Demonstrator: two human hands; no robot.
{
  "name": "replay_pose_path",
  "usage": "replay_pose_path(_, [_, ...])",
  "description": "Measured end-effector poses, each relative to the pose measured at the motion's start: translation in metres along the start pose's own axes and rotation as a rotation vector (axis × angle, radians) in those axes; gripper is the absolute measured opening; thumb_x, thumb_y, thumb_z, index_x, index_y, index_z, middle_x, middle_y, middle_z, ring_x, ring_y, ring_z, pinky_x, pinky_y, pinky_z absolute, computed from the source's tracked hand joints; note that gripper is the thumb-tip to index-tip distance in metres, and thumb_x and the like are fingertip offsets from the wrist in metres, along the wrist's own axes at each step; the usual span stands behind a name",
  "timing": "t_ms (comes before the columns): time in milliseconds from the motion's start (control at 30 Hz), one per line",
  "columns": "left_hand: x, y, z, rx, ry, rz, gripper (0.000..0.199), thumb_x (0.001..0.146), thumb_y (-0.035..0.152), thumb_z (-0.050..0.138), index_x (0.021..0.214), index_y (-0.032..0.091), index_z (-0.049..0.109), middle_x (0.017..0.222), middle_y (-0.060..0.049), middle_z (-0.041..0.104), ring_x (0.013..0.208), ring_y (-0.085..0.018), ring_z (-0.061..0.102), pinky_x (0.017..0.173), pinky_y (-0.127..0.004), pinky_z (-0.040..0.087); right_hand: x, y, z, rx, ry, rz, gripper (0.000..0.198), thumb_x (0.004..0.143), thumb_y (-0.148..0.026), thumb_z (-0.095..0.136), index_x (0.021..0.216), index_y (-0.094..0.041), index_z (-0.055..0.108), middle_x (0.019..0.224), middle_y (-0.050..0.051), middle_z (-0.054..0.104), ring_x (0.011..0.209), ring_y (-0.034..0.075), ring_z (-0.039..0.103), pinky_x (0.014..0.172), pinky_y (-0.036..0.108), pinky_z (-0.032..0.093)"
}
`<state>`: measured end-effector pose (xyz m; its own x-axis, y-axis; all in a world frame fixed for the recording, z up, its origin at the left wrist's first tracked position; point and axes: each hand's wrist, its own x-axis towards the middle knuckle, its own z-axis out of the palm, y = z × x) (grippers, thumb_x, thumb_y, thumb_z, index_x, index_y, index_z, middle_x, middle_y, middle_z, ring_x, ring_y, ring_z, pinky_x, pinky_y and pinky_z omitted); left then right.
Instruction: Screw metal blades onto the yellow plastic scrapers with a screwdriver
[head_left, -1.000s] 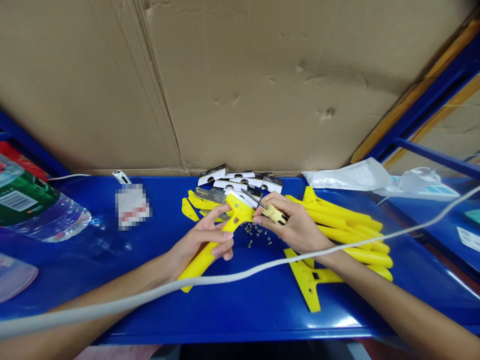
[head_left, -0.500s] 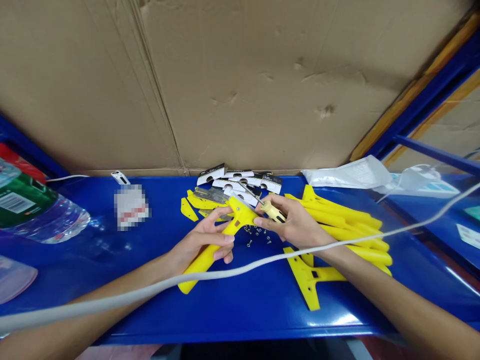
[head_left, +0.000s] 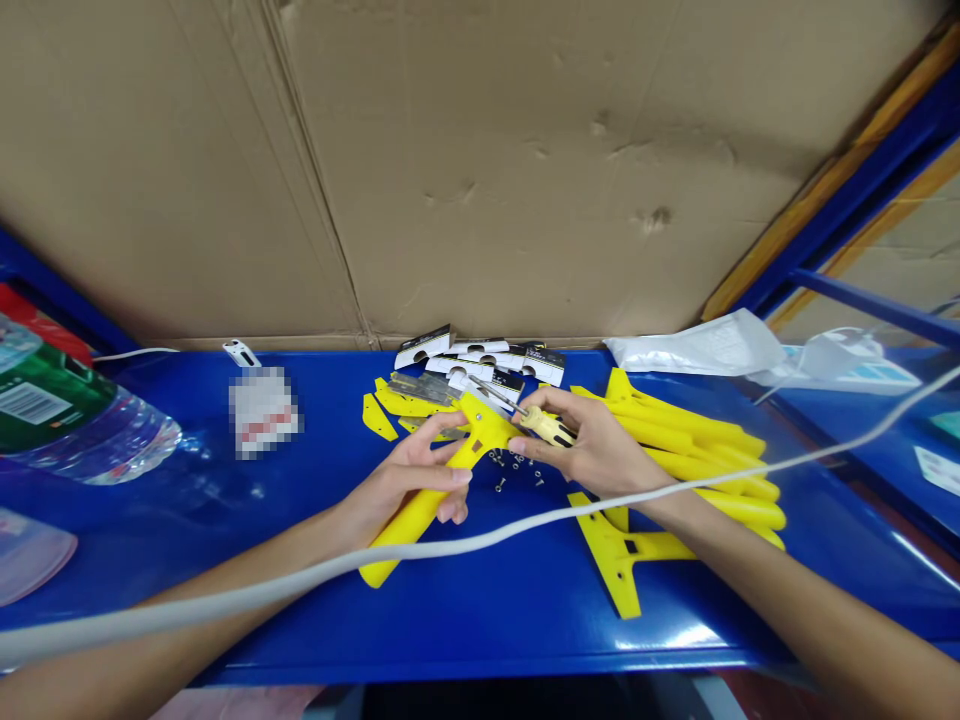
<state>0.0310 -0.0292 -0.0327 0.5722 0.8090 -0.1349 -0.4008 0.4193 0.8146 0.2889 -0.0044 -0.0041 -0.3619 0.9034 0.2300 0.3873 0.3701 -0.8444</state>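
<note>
Evidently, the work centres on the yellow scraper (head_left: 489, 430), held tilted above the blue table (head_left: 480, 620). The left hand (head_left: 409, 475) has its fingers closed around the scraper's handle. The right hand (head_left: 604, 445), to the right of the scraper, grips a screwdriver (head_left: 550, 428) by its handle; the shaft points up and left past the far edge of the scraper's head, apparently clear of any screw.

What looks like one screw is seated in the scraper's head; how tight it is cannot be told. Much seems left over: loose screws (head_left: 500, 486) lie scattered just right of the scraper, flat yellow pieces (head_left: 380, 418) lie to its left, and white-and-black cards (head_left: 424, 348) are heaped beyond it. Further right of the scraper is a stack of yellow handles (head_left: 709, 430), with a T-shaped one (head_left: 637, 548) nearer the person; which of these are complete, I cannot tell.

Compared with half a second ago, the screwdriver's shaft lies flatter, its tip lower and further left. Both grips and the surrounding parts look unchanged.
</note>
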Motion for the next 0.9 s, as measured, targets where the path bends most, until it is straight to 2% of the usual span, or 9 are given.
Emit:
replay_pose_path(167, [0.0001, 0.0010, 0.0005, 0.019, -0.018, 0.012, 0.060, 0.083, 0.015, 0.088, 0.132, 0.025, 0.056, 0.110, -0.006, 0.076, 0.053, -0.011, 0.068, 0.059, -0.027, 0.054, 0.0006, -0.0021, -0.0042, 0.117, -0.047, 0.106, 0.043, 0.080, -0.052, 0.091, 0.100, -0.023, 0.066, 0.093, 0.000, 0.066, 0.062, 0.013, 0.054, 0.043, 0.026, 0.045])
replay_pose_path(267, [-0.0011, 0.0025, 0.0026, 0.027, -0.028, 0.032, 0.056, 0.084, 0.014, 0.087, 0.130, 0.026, 0.057, 0.119, -0.008, 0.074, 0.055, -0.011, 0.070, 0.057, -0.025, 0.051, -0.0001, -0.0034, -0.0046, 0.132, -0.063, 0.137, 0.045, 0.079, -0.054, 0.093, 0.100, -0.023, 0.067, 0.088, -0.001, 0.064, 0.058, 0.012, 0.052, 0.040, 0.026, 0.045])
replay_pose_path(533, [-0.0045, 0.0019, 0.0037, 0.051, -0.049, 0.027, 0.055, 0.086, 0.015, 0.086, 0.130, 0.025, 0.055, 0.106, -0.004, 0.074, 0.060, -0.012, 0.072, 0.059, -0.023, 0.050, 0.0007, 0.0037, -0.0038, 0.022, -0.026, 0.014, 0.038, 0.085, -0.053, 0.089, 0.093, -0.022, 0.069, 0.089, 0.001, 0.068, 0.078, 0.018, 0.059, 0.061, 0.030, 0.047])
replay_pose_path(700, [-0.0016, 0.0008, 0.0006, 0.012, -0.044, -0.011, 0.058, 0.082, 0.014, 0.088, 0.128, 0.027, 0.056, 0.109, -0.005, 0.074, 0.056, -0.011, 0.068, 0.058, -0.025, 0.049, 0.0024, 0.0033, -0.0035, 0.031, -0.023, 0.024, 0.042, 0.082, -0.057, 0.090, 0.087, -0.022, 0.067, 0.084, 0.000, 0.067, 0.077, 0.019, 0.060, 0.072, 0.035, 0.049])
replay_pose_path(900, [0.0032, 0.0042, -0.0017, -0.098, 0.081, -0.029, 0.073, 0.076, 0.013, 0.091, 0.138, 0.027, 0.055, 0.081, 0.003, 0.067, 0.054, -0.010, 0.060, 0.060, -0.026, 0.048, 0.0023, 0.0010, -0.0050, -0.094, 0.118, -0.045, 0.045, 0.085, -0.058, 0.087, 0.102, -0.024, 0.062, 0.101, 0.003, 0.068, 0.092, 0.023, 0.062, 0.081, 0.037, 0.052])
